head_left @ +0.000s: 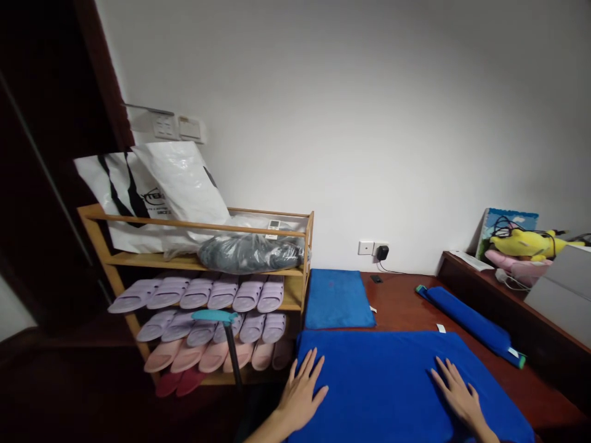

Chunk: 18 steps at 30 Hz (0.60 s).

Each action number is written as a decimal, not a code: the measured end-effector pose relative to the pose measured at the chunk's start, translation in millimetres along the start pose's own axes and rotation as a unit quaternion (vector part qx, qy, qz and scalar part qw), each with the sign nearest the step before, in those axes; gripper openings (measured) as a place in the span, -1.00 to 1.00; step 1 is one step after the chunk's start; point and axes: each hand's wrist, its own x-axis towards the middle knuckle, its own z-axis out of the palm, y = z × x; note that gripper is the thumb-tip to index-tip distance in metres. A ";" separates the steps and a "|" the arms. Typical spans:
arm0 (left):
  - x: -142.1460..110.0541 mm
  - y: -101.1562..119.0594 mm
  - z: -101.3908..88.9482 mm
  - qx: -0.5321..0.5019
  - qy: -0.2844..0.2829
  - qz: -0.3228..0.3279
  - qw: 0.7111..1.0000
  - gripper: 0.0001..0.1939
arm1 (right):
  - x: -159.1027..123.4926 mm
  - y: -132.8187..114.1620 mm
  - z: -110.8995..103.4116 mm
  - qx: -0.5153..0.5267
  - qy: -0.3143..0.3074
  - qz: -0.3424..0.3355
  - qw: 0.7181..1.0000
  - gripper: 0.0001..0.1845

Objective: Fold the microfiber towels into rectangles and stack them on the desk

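A large bright blue cloth (378,381) lies spread over the front of the dark red wooden table (401,301). My left hand (302,387) rests flat near the cloth's left edge, fingers spread, holding nothing. On the right part of the same cloth lies my right hand (457,391), palm down with its fingers apart. Beyond the cloth is a smaller folded blue towel (339,299), next to the wall. To the right, a rolled or narrowly folded blue cloth (471,317) with green ends lies at an angle.
On the left stands a wooden rack (302,289) with rows of lilac slippers (207,295) and pink slippers (215,355). White bags (180,184) sit on its top. A black plug (382,252) is in the wall socket. A yellow plush toy (526,243) lies on the raised ledge at right.
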 end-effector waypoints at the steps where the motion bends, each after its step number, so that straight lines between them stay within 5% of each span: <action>1: 2.1 -0.4 1.9 0.002 0.014 -0.022 1.000 -0.40 | 1.0 4.3 -0.9 0.001 0.014 0.005 1.000 -0.24; 5: 18.9 3.9 7.9 0.012 0.057 -0.075 0.995 -0.43 | 2.6 18.5 2.7 -0.023 0.051 0.028 0.998 -0.24; 11: 39.5 16.5 16.9 0.012 -0.001 -0.041 0.999 -0.38 | 8.6 21.3 9.0 -0.034 0.033 0.053 0.997 -0.21; 18: 41.4 18.5 18.6 0.023 0.005 -0.056 0.998 -0.39 | 16.4 23.9 9.8 -0.034 0.051 0.051 0.997 -0.22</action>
